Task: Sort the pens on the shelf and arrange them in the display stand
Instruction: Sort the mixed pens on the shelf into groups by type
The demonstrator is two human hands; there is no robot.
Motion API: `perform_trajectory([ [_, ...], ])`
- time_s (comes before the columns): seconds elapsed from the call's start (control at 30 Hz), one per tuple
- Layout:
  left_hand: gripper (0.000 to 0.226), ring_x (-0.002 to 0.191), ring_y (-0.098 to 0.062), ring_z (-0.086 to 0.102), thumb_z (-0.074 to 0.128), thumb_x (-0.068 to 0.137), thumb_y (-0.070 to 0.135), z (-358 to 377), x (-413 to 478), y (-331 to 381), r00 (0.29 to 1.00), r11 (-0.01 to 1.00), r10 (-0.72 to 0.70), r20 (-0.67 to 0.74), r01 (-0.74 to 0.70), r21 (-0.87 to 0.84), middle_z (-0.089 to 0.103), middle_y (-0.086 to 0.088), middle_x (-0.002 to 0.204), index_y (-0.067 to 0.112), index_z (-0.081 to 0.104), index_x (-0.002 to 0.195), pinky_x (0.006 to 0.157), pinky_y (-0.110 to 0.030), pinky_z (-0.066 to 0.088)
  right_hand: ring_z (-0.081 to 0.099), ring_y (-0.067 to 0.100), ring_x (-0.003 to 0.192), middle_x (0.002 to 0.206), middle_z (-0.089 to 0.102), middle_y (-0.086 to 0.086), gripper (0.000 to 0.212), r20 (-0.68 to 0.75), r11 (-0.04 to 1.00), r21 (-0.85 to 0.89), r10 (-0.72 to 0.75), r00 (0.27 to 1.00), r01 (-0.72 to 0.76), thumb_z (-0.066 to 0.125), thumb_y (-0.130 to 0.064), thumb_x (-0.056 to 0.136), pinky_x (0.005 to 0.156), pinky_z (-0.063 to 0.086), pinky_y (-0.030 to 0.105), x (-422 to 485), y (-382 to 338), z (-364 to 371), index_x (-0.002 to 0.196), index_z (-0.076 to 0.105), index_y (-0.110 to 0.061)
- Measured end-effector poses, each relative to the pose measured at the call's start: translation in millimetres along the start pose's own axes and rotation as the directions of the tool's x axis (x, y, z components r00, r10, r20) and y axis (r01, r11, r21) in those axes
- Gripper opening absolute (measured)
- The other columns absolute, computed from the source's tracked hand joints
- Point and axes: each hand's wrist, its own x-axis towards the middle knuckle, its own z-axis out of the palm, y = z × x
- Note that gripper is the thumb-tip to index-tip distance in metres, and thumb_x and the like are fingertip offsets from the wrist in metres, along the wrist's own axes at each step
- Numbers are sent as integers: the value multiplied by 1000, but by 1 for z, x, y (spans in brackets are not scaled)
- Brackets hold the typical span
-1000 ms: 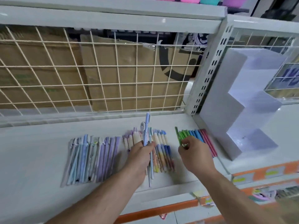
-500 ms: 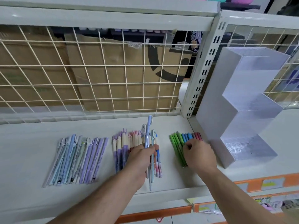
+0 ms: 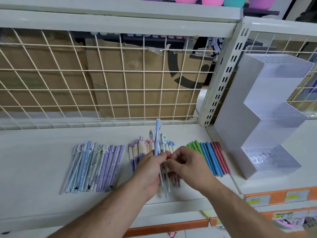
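Observation:
My left hand grips a small bunch of pale blue pens upright above the white shelf. My right hand is at the bunch too, its fingertips pinching the pens at the middle. Under both hands lies a row of cream and purple pens. To the left lies a pile of blue and lilac pens. To the right lies a row of green, blue and red pens. The white stepped display stand is at the far right, its lowest tier holed.
A cream wire grid backs the shelf, with cardboard boxes behind it. A perforated upright post separates the bays. Orange price strips run along the front edge. Coloured pots stand on the shelf above.
My right hand left the green, blue and red row and came left to the bunch in my left hand. The left hand stayed roughly in place with its pens.

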Motion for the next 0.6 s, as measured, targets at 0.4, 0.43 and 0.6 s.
perform_trajectory([
  [0.4, 20, 66, -24, 69, 48, 101, 5, -108, -33, 30, 999, 999, 42, -35, -42, -3, 74, -17, 88, -3, 61, 114, 58, -36, 58, 69, 25, 63, 74, 71, 11, 17, 89, 1000, -25, 3, 996, 0, 73, -4, 84, 59, 58, 34, -4, -42, 116, 86, 59, -13],
  [0.43, 17, 64, -22, 69, 48, 101, 5, -119, -36, 33, 998, 999, 49, -48, -49, 0, 74, -15, 83, -1, 62, 110, 56, -35, 57, 70, 28, 67, 76, 71, 12, 17, 99, 1000, -24, -5, 995, 8, 72, -2, 84, 63, 61, 38, -5, -46, 127, 85, 60, -13],
  [0.6, 16, 56, -28, 63, 50, 101, 7, -178, -50, 49, 989, 996, 80, -121, -82, -16, 67, -16, 74, 3, 63, 92, 57, -37, 53, 59, 21, 54, 66, 64, 6, 19, 46, 1000, -3, -20, 999, 20, 68, 0, 84, 54, 53, 37, 1, -65, 183, 78, 59, -16],
])
